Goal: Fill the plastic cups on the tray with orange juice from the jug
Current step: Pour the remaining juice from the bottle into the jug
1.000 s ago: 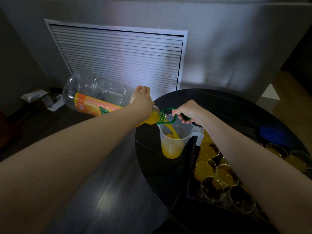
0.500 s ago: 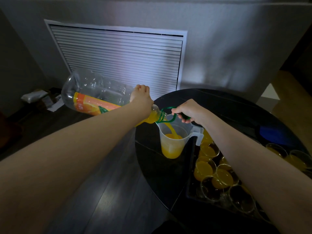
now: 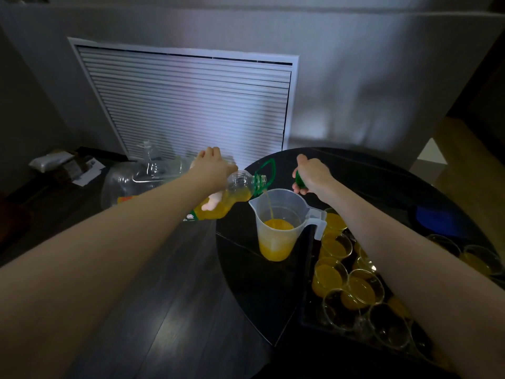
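- Fingers of the left hand (image 3: 211,166) wrap the tilted juice bottle (image 3: 175,192), whose mouth trickles juice into the jug (image 3: 278,222).
- Right hand (image 3: 311,175), beyond the jug, grips a green cap (image 3: 300,179).
- Plastic cups (image 3: 352,283) on the tray (image 3: 306,310) stand right of the jug.

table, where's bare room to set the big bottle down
Bare table lies behind the jug, past the right hand, and in front of the jug along the tray edge. To the right the tray is packed with cups.
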